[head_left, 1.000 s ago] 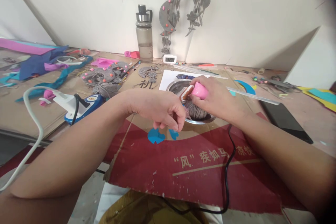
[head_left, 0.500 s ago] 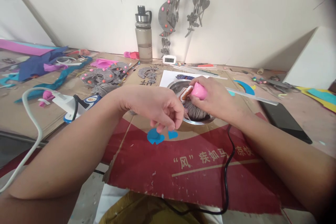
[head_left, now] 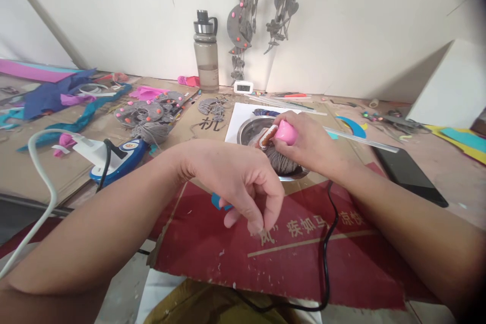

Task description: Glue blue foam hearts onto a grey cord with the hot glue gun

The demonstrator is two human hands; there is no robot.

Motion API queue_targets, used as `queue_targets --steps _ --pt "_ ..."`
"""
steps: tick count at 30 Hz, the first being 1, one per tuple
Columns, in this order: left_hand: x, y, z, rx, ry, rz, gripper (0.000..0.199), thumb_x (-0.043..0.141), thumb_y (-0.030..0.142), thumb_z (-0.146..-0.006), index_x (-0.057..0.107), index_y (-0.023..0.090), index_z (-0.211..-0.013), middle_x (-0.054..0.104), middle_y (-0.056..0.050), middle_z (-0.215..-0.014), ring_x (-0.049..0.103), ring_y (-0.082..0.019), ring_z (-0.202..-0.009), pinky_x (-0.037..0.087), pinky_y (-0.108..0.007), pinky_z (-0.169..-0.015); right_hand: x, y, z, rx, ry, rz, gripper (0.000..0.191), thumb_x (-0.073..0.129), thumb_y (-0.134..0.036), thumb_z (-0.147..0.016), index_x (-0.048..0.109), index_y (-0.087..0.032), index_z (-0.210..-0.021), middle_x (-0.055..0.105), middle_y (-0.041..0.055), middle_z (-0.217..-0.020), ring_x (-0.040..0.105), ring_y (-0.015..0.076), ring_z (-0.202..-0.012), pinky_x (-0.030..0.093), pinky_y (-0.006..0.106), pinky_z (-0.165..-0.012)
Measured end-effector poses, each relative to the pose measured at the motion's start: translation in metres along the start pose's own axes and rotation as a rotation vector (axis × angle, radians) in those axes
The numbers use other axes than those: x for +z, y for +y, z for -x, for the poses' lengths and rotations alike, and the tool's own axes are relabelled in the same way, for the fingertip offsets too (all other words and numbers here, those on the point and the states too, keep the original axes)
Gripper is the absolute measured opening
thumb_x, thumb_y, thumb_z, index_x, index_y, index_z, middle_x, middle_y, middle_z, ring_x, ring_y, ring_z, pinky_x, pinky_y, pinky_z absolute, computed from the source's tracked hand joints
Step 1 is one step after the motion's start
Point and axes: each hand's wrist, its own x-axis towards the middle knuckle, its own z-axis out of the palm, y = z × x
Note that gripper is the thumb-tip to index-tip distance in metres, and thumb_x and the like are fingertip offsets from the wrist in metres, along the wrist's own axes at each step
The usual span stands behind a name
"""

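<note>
My right hand [head_left: 304,134] is wrapped round a smooth, rounded pink object [head_left: 287,133] at the steel bowl [head_left: 243,134]. Its kind is not clear, as my fingers hide part of it. Close beside it is a brown and white piece [head_left: 268,137], and below lies a ball of grey yarn [head_left: 280,161] in the bowl. My left hand [head_left: 243,182] hangs over the red part of the cardboard, thumb and finger pressed together; anything pinched there is too small to make out. Blue cut-out pieces [head_left: 217,201] lie partly hidden under that hand.
A black cable [head_left: 325,258] runs across the red cardboard [head_left: 304,278]. Behind stand a water bottle [head_left: 207,61] and a small digital clock [head_left: 243,87]. A phone [head_left: 410,174] lies at right; a power strip [head_left: 123,162], grey yarn and felt scraps [head_left: 53,93] at left.
My left hand has moved nearer and a little right, away from the bowl, and now covers more of the blue pieces. My right hand stays at the bowl with the pink object.
</note>
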Motion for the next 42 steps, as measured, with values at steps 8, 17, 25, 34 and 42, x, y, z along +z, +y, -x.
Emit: queue_targets --steps 8,17,25,34,42 --pt "0.024 -0.006 -0.018 0.263 -0.272 0.106 0.02 0.082 0.025 -0.062 0.077 0.022 -0.081 0.072 0.001 -0.071 0.066 -0.012 -0.05 0.044 -0.014 -0.039 0.005 0.005 0.0 0.017 0.014 0.054 0.022 0.055 -0.021 -0.073 0.057 -0.022 -0.095 0.065 0.006 -0.091 0.057 0.0261 -0.09 0.042 0.037 -0.077" --pt "0.011 0.002 -0.011 0.164 0.006 -0.048 0.028 0.087 0.025 -0.054 0.078 0.028 -0.08 0.073 0.002 -0.073 0.066 -0.013 -0.058 0.049 -0.017 -0.047 0.001 0.0 -0.001 0.032 -0.01 0.026 0.024 0.056 -0.024 -0.074 0.057 -0.022 -0.097 0.066 0.0072 -0.094 0.057 0.0273 -0.091 0.042 0.038 -0.077" --pt "0.002 0.002 0.006 0.096 0.282 -0.151 0.025 0.085 0.035 -0.057 0.075 0.023 -0.077 0.072 -0.001 -0.073 0.064 -0.013 -0.065 0.049 -0.021 -0.058 0.0 0.0 0.001 0.025 -0.003 -0.009 0.025 0.057 -0.025 -0.073 0.058 -0.021 -0.098 0.066 0.0071 -0.094 0.057 0.0269 -0.091 0.044 0.038 -0.077" --pt "-0.04 -0.024 0.011 0.226 1.05 -0.207 0.021 0.063 0.035 -0.08 0.065 0.015 -0.086 0.065 -0.004 -0.071 0.056 -0.009 -0.06 0.043 -0.022 -0.055 0.007 0.005 0.002 0.081 0.071 -0.004 0.023 0.058 -0.026 -0.072 0.054 -0.022 -0.094 0.064 0.0061 -0.09 0.058 0.0257 -0.087 0.044 0.038 -0.073" --pt "-0.033 -0.033 -0.009 -0.038 1.094 -0.605 0.012 0.057 0.028 -0.078 0.063 0.017 -0.077 0.066 -0.002 -0.07 0.057 -0.012 -0.064 0.041 -0.024 -0.058 0.011 0.007 0.004 0.094 0.153 -0.048 0.021 0.056 -0.023 -0.07 0.05 -0.023 -0.09 0.062 0.0055 -0.089 0.057 0.0241 -0.084 0.044 0.037 -0.073"
